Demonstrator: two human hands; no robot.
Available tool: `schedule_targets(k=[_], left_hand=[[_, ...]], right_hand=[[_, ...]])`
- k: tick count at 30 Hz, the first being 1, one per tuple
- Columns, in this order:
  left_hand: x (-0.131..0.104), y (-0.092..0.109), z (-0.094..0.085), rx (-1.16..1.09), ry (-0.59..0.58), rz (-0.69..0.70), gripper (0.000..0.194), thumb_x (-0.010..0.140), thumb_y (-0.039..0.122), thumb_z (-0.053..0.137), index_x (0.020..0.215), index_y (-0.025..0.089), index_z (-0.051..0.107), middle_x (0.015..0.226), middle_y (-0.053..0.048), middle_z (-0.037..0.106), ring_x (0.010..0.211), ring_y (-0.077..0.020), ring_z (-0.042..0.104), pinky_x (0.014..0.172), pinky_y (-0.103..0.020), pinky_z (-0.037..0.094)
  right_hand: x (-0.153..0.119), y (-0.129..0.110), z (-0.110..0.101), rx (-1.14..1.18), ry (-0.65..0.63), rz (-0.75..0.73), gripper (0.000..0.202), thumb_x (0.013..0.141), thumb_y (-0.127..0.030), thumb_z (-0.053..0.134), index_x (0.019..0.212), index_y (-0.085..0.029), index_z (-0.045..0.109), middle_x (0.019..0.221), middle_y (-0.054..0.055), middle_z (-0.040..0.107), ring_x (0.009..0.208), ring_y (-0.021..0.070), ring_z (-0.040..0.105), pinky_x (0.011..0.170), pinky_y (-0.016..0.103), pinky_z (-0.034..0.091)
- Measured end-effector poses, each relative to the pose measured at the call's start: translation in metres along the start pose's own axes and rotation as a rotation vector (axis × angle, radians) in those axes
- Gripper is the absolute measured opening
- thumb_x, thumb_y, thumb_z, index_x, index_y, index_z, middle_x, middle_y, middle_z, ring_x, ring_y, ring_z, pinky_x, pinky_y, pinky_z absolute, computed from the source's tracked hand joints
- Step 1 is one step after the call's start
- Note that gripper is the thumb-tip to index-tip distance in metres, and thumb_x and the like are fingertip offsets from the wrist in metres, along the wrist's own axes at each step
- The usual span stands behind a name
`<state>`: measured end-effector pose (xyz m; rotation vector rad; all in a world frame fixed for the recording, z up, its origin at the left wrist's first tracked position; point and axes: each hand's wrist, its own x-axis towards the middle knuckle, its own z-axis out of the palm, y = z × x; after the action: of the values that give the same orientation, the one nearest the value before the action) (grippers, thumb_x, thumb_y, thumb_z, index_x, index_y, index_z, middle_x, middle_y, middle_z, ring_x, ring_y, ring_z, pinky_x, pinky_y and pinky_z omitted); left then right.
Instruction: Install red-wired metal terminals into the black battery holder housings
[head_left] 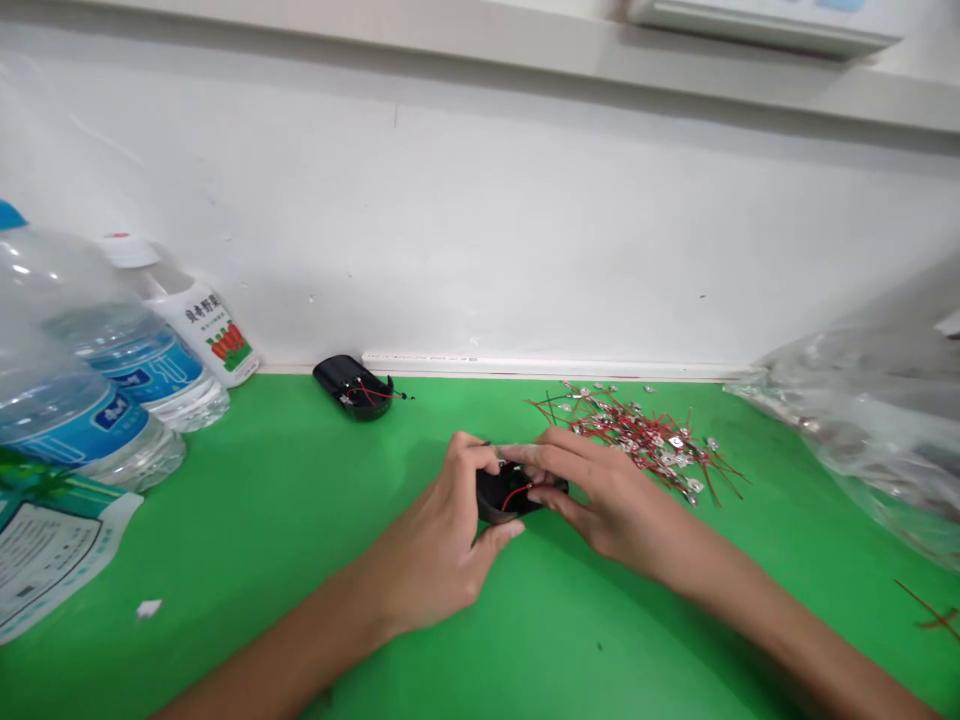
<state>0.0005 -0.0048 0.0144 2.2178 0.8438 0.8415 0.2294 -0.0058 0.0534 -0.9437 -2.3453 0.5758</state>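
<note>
Near the middle of the green table, my left hand [450, 525] grips a black plastic case [491, 500], fingers over its far side and thumb along the near edge. A thin red wire [516, 494] curves inside it. My right hand [592, 485] reaches in from the right, its fingers closed at the open face, thumb at the wire's end. Its fingertips partly hide the inside of the case. A similar black case [352, 386] lies near the wall, with red wires and small metal contacts. Right of my hands is a loose pile of red wires with metal tabs [649, 440].
Large water bottles [112, 415], a white bottle [214, 325] and a printed pouch [52, 540] stand or lie at the left. Clear plastic bags [862, 430] sit at the right, with stray wires [934, 615] nearer me. A white wall [480, 220] rises behind the table.
</note>
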Motion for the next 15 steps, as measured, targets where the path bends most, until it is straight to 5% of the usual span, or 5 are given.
schedule_targets(k=[15], left_hand=[[0.0009,-0.0051,-0.0003,-0.124,0.022,-0.188,0.037,0.101,0.027,0.056,0.124,0.029,0.027,0.128,-0.008,0.044,0.119,-0.0251,0.054,0.105,-0.043,0.047]], right_hand=[[-0.0023,0.01,0.0066,-0.031,0.125,-0.038,0.04,0.104,-0.009,0.058,0.14,-0.025,0.063,0.108,0.006,0.074,0.091,0.0192,0.072,0.08,0.032,0.06]])
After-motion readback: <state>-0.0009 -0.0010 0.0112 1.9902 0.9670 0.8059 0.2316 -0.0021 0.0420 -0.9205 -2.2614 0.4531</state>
